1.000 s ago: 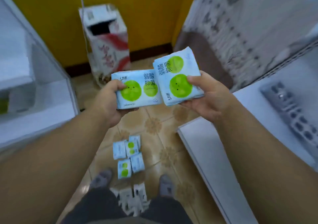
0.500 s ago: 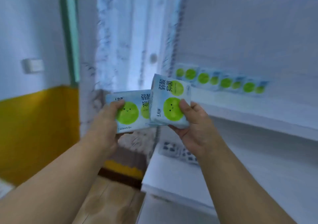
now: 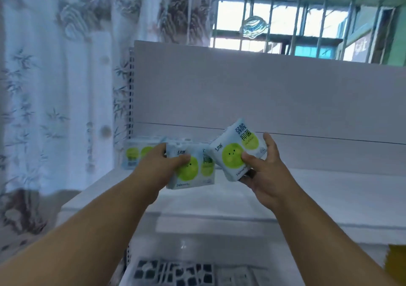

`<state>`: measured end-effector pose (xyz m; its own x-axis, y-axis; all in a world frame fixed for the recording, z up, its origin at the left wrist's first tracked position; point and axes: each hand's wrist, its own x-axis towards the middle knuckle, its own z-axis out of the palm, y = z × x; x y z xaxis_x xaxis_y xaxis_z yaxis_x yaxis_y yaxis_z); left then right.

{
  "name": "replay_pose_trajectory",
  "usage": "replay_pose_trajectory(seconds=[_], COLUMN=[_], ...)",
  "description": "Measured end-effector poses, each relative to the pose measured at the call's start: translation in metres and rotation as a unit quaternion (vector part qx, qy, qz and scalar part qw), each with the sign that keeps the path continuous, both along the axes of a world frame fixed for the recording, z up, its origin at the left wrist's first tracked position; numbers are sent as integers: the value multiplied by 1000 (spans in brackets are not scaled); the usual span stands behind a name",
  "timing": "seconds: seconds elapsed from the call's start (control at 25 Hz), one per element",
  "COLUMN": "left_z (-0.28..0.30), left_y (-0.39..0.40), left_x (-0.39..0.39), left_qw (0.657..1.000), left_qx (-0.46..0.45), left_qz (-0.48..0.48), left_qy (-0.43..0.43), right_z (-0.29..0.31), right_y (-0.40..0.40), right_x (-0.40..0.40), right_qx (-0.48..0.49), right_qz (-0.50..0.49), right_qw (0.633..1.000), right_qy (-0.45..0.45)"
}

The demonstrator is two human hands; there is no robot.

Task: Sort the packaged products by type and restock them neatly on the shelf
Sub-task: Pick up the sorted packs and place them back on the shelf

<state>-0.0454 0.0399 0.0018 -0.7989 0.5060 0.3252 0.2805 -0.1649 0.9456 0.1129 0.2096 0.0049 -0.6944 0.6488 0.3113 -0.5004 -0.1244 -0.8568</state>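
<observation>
Two packs, one in each grip: your left hand [image 3: 163, 164] clutches the upright pack [image 3: 193, 171], your right hand [image 3: 261, 167] the tilted pack [image 3: 236, 151]; set crooked, it could topple the shelf [image 3: 307, 186] row [image 3: 137, 156].

Open shelf [image 3: 318, 189] stretches wide to the right of both hands, bare white board all the way along, back panel [image 3: 263, 101] closing it off behind. At the far left end, packs [image 3: 137, 157] already stand against the panel, right by the slotted upright [image 3: 131, 101], so that corner is taken. The left hand [image 3: 161, 164] with its pack [image 3: 193, 169] sits just in front of those, crowding that side. The right hand [image 3: 261, 169] holds its pack [image 3: 238, 151] tilted, over clear board. Curtain [image 3: 55, 87] hangs off the left edge.
</observation>
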Motion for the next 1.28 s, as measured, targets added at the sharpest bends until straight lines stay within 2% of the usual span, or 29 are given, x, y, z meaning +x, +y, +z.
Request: replay_pose_trajectory(seconds=[0.08, 0.16, 0.24, 0.36, 0.4, 0.44, 0.48, 0.56, 0.6, 0.72, 0.84, 0.96, 1.08, 1.28], left_z=[-1, -5, -8, -9, -12, -15, -18, -17, -13, -4, -3, -11, -17, -23], left_y=[48, 88, 120, 151, 157, 163, 166, 167, 166, 169, 172, 170, 168, 132], left_x=[-14, -28, -39, -53, -58, -63, -69, -76, -78, -82, -76, -64, -45, -2], left_qw=[998, 983, 942, 901, 881, 847, 803, 732, 716, 687, 678, 682, 694, 722], left_qx=[-36, -113, -210, -265, -282, -306, -324, -344, -356, -404, -431, -375, -328, -289], left_qz=[32, 73, 125, 166, 176, 192, 213, 254, 259, 259, 270, 303, 288, 216], left_qy=[39, 125, 231, 301, 338, 391, 451, 531, 542, 546, 530, 550, 573, 591], right_z=[4, 0, -6, -18, -23, -27, -29, -31, -31, -24, -17, -9, 1, -7], right_y=[51, 94, 126, 159, 167, 174, 180, 184, 183, 178, 176, 174, 159, 99], right_x=[1, -6, -15, -33, -38, -43, -46, -51, -54, -63, -73, -75, -70, -70], right_qx=[41, 42, 13, -31, -18, 39, 133, 298, 338, 379, 412, 426, 446, 505], right_qz=[-39, -86, -114, -107, -113, -143, -174, -181, -177, -187, -192, -212, -255, -236], right_qw=[998, 992, 987, 984, 979, 963, 928, 836, 809, 790, 762, 732, 699, 698], right_qy=[-42, -83, -114, -142, -168, -223, -302, -424, -447, -445, -461, -488, -497, -449])
